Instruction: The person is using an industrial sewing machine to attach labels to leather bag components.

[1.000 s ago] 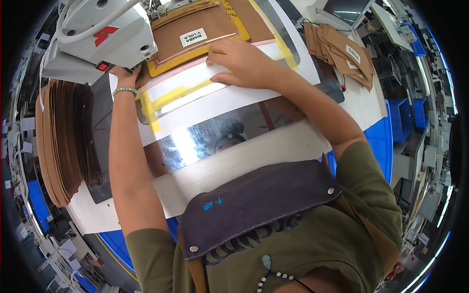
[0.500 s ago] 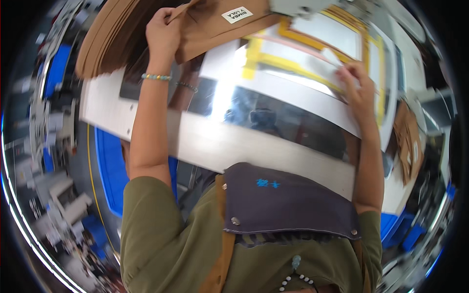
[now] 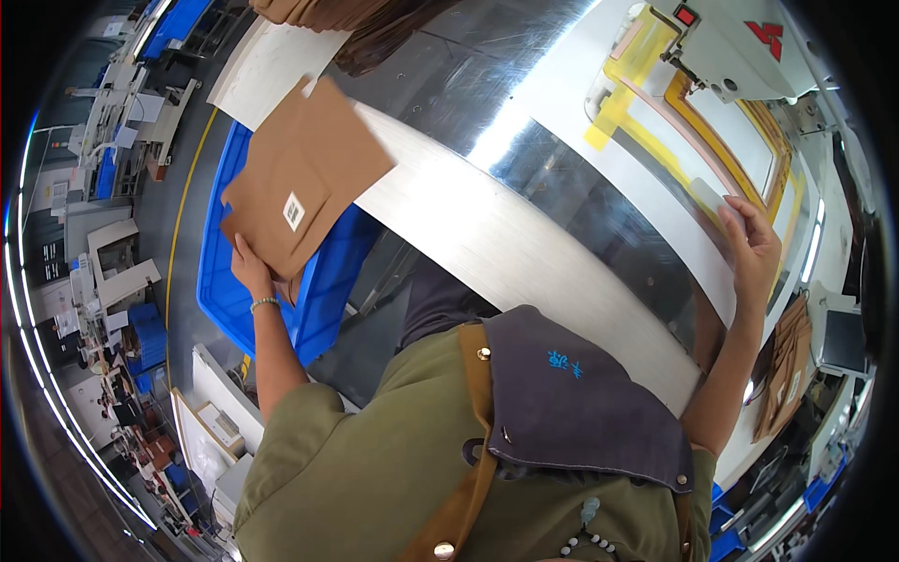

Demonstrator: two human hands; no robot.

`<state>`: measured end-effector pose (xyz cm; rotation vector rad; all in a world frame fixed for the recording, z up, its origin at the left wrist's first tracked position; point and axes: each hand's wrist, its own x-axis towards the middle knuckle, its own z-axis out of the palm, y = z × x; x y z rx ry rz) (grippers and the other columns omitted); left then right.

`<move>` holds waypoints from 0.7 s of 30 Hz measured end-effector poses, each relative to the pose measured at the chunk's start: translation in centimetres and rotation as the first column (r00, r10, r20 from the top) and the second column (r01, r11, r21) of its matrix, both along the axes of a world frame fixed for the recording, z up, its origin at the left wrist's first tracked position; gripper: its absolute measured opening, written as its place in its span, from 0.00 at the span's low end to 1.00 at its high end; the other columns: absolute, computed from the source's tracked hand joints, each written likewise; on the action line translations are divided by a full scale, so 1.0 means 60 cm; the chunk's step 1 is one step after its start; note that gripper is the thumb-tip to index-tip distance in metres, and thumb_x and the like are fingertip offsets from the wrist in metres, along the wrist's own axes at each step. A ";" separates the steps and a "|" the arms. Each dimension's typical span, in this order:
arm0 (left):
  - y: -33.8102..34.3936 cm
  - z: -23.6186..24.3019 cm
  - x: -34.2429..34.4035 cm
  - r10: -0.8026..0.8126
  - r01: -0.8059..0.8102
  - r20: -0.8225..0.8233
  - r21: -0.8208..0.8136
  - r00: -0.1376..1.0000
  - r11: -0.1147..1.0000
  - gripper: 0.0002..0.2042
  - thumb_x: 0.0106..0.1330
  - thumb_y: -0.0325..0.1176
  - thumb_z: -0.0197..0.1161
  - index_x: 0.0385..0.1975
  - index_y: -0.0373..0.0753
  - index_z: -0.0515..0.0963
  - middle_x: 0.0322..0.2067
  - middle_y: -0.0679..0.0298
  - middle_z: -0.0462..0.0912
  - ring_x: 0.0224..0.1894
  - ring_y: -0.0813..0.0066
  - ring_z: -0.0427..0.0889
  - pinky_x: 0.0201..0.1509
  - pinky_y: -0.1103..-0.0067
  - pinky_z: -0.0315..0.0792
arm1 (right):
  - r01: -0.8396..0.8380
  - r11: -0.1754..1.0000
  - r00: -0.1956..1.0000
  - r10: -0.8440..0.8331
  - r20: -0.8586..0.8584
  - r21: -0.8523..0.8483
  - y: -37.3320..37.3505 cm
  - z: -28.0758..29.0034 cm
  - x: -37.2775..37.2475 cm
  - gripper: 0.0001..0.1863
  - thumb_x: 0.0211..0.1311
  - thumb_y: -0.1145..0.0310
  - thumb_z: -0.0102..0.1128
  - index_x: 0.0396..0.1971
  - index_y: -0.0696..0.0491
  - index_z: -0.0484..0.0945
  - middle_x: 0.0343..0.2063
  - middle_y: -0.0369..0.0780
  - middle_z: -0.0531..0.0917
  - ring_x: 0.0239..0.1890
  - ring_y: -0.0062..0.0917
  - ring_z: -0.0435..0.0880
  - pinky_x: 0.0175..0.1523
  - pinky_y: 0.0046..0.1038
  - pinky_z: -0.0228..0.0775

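A flat brown fabric-like panel point(image 3: 328, 150) with a small white label point(image 3: 293, 212) is gripped at its lower edge by my left hand point(image 3: 253, 270). It hangs over a blue plastic bin point(image 3: 213, 272) at the left of the table. My right hand point(image 3: 752, 245) pinches a small pale translucent piece point(image 3: 707, 195) beside a yellow-edged frame point(image 3: 779, 140). That frame lies on the work surface under the white head of a sewing machine point(image 3: 749, 47). Whether the brown panel is leather or cloth I cannot tell.
A stack of brown panels point(image 3: 318, 11) stands at the far left of the table. More brown pieces point(image 3: 785, 375) lie at the right. Between my arms run a shiny metal plate point(image 3: 440, 66) and the pale table edge point(image 3: 468, 211). White sheeting point(image 3: 646, 201) borders the frame.
My left hand has swung from the far stack down and left, bringing a brown panel over the blue bin. My right hand stays by the frame with the pale piece; the view has turned left.
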<state>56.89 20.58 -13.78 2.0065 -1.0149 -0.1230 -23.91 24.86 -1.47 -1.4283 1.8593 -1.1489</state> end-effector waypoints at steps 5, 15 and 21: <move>0.157 -0.061 0.151 0.226 -0.286 0.224 0.283 0.948 0.915 0.24 0.83 0.48 0.55 0.54 0.28 0.85 0.47 0.46 0.90 0.47 0.52 0.89 0.53 0.62 0.80 | 0.001 1.000 0.991 0.001 0.133 -0.013 -0.005 -0.015 -0.015 0.09 0.72 0.72 0.71 0.47 0.60 0.87 0.42 0.35 0.88 0.47 0.16 0.84 0.56 0.19 0.73; -0.045 -0.098 -0.048 -0.346 0.025 0.515 0.530 0.784 0.847 0.31 0.80 0.53 0.57 0.76 0.42 0.68 0.72 0.41 0.71 0.72 0.40 0.71 0.75 0.55 0.66 | -0.010 0.996 0.997 0.018 0.081 -0.089 -0.005 -0.013 0.003 0.05 0.74 0.75 0.69 0.45 0.59 0.85 0.45 0.35 0.85 0.49 0.17 0.83 0.57 0.19 0.72; -0.070 -0.087 -0.016 -0.472 0.196 0.497 0.509 0.728 0.838 0.32 0.80 0.51 0.57 0.78 0.42 0.65 0.74 0.43 0.68 0.74 0.41 0.68 0.77 0.57 0.64 | -0.010 0.997 0.994 0.019 0.111 -0.076 -0.014 -0.008 -0.009 0.04 0.73 0.77 0.67 0.43 0.59 0.84 0.44 0.35 0.85 0.48 0.17 0.82 0.57 0.19 0.71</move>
